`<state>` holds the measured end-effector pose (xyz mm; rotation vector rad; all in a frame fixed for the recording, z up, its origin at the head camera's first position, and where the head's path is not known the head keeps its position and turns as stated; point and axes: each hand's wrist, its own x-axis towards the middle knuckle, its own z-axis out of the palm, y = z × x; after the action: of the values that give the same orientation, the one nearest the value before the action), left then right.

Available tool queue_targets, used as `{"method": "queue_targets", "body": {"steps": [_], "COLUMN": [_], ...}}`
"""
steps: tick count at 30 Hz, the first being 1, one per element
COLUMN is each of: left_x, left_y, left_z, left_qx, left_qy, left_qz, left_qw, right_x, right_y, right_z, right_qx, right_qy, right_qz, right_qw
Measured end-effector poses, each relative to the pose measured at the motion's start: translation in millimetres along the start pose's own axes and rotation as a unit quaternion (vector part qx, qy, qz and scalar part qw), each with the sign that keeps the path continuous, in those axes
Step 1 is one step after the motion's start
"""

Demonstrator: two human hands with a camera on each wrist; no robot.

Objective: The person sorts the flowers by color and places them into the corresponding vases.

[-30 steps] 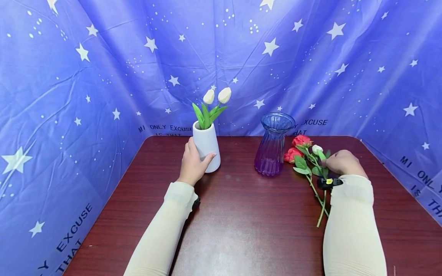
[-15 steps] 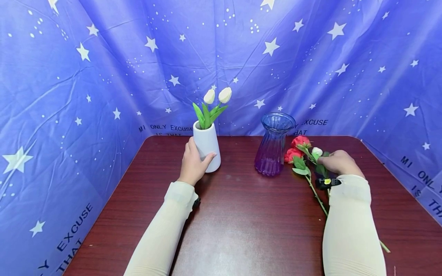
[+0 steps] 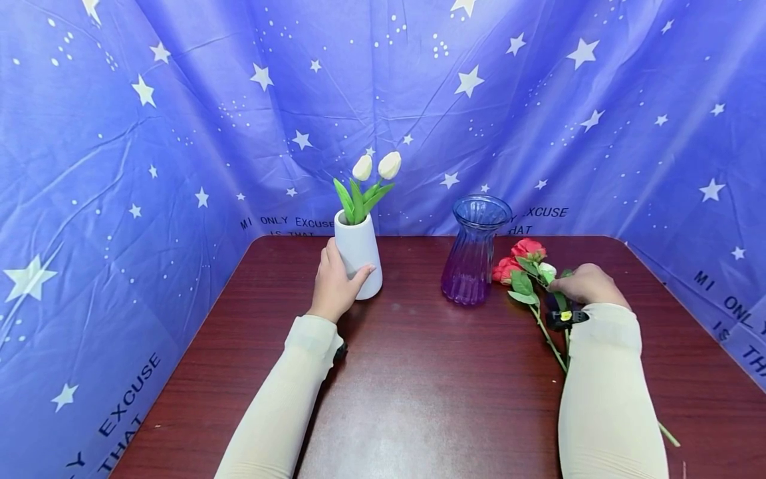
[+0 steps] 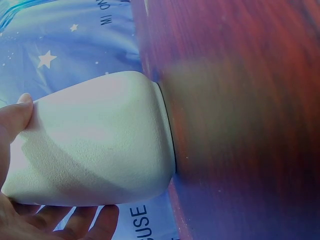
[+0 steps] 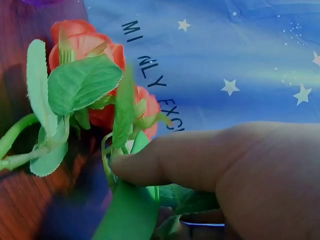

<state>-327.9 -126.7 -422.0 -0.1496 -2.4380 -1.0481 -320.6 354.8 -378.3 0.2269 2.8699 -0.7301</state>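
My left hand [image 3: 336, 283] grips a white vase [image 3: 362, 249] standing upright on the table, thumb on one side and fingers round the other, as the left wrist view also shows. Two white tulips [image 3: 389, 165] with green leaves stand in that vase. On the right, my right hand [image 3: 592, 286] pinches a white tulip [image 3: 547, 271] below its head, among green leaves. Two red roses [image 3: 529, 250] lie against it, their leafy stems [image 3: 543, 327] running toward me. In the right wrist view the thumb [image 5: 142, 165] presses on the greenery; the other fingers are mostly hidden.
A blue-to-purple glass vase [image 3: 469, 266] stands upright between the white vase and the roses. A stem end [image 3: 669, 434] shows beside my right sleeve. The brown table [image 3: 419, 386] ends at a starry blue curtain [image 3: 371, 86].
My right hand has shifted slightly left with the tulip. A stem end has vanished left of the sleeve, and one shows to its right. The roses moved slightly; my left hand stayed put.
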Motion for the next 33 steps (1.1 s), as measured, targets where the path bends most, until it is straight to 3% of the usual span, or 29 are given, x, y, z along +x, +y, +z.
{"method": "queue_targets", "body": {"steps": [10,20,26,33], "left_x": [0.4,0.4,0.2,-0.4], "left_y": [-0.5,-1.7,-2.0,-1.4], "left_z": [-0.4,0.1,0.2,-0.2], "left_qx": [-0.002,-0.001,-0.003,-0.006], "left_qy": [-0.004,-0.005,-0.004,-0.003], "left_qz": [-0.004,-0.006,-0.005,-0.001], "left_qw": [1.0,1.0,1.0,1.0], "right_x": [-2.8,-4.2,-1.9,-2.0], "right_y": [-4.7,-8.4,-11.8,-14.2], "right_z": [-1.7,-3.6,-2.3,-2.0], "right_qx": [0.044,0.056,0.084,0.075], "right_qy": [0.001,0.052,0.036,0.037], "right_qz": [-0.004,-0.023,-0.036,-0.044], "right_qw": [0.999,0.9968,0.9952,0.9955]}}
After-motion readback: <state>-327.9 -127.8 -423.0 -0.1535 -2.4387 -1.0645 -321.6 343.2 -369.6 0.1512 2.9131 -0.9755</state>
